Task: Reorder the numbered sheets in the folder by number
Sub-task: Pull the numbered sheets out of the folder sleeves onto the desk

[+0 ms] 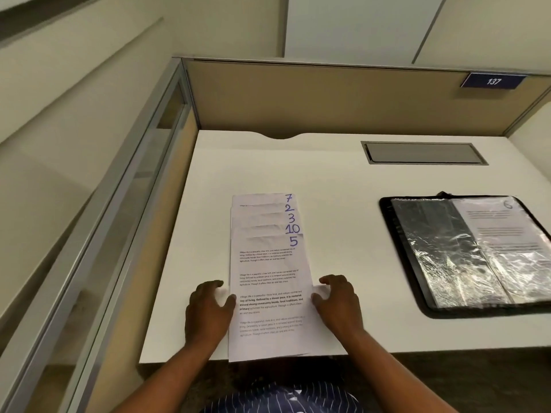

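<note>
Five blue handwritten numbers are showing down the upper right corners of the stack of numbered sheets (pixel 268 281), which is lying fanned on the white table (pixel 343 204) straight in front of you: 7 is sitting farthest away, then 2, 3 and 10, and 5 is marking the top sheet (pixel 293 241), whose printed paragraphs are facing up. The near end of the stack is reaching the front edge of the table and seems to be hanging slightly over it. You are flanking the stack about two thirds of the way down with both hands. Your left hand (pixel 208 308) is resting at the left edge with its fingers (pixel 213 284) curled, and its thumb is touching the paper, so that a sliver of sheet is sitting pinched between thumb and fingers. Your right hand (pixel 340 305) is mirroring it on the right edge, fingers (pixel 331 280) bent over a projecting strip of paper and the thumb pressing in against the side. Well apart to your right, the black zip folder (pixel 387 228) is lying open and flat on the table, its crinkled plastic sleeves (pixel 441 248) catching the light; the sheet marked 6 (pixel 501 231) is sitting inside the right-hand sleeve. Beyond the folder a grey recessed hatch (pixel 423 153) is lying flush in the tabletop, and a blue plate reading 137 (pixel 493 81) is hanging on the tan partition (pixel 328 99) behind the table.
</note>
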Demonstrator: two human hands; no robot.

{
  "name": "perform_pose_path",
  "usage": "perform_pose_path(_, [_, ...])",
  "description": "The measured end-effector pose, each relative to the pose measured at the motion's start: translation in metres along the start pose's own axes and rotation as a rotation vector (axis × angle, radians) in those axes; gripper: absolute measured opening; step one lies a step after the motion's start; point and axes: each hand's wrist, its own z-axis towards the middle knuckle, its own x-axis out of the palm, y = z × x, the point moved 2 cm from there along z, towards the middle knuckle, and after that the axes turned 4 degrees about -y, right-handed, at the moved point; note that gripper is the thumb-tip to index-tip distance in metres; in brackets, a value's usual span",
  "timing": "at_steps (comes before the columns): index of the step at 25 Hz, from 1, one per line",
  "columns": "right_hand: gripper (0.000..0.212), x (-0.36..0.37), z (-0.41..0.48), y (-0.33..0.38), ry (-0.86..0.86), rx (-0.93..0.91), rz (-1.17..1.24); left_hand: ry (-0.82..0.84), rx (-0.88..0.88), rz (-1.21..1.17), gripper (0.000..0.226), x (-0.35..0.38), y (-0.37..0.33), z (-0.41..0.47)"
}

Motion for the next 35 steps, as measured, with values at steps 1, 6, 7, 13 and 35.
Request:
perform_pose_path(1, [0.051, 0.0, -0.004, -0.001, -0.011, -0.039, -0.051, 0.009, 0.044, 0.032, 0.058, 0.001, -0.001, -0.004])
perform_pose_path(6, [0.086, -0.001, -0.023, -0.011, 0.033, -0.125, -0.221, 0.071, 0.257, 0.207, 0.081, 0.014, -0.006, -0.023])
perform_pose_path(7, [0.089, -0.003, -0.027, -0.016, 0.046, -0.127, -0.242, 0.086, 0.293, 0.233, 0.083, 0.018, -0.009, -0.028])
perform_pose_path(13, [0.093, -0.03, -0.048, -0.062, 0.043, -0.131, -0.288, 0.126, 0.428, 0.326, 0.089, 0.049, -0.047, -0.064])
perform_pose_path(35, [0.093, -0.222, -0.011, -0.33, 0.005, -0.044, -0.246, 0.244, 0.587, 0.353, 0.087, 0.254, -0.283, -0.229])
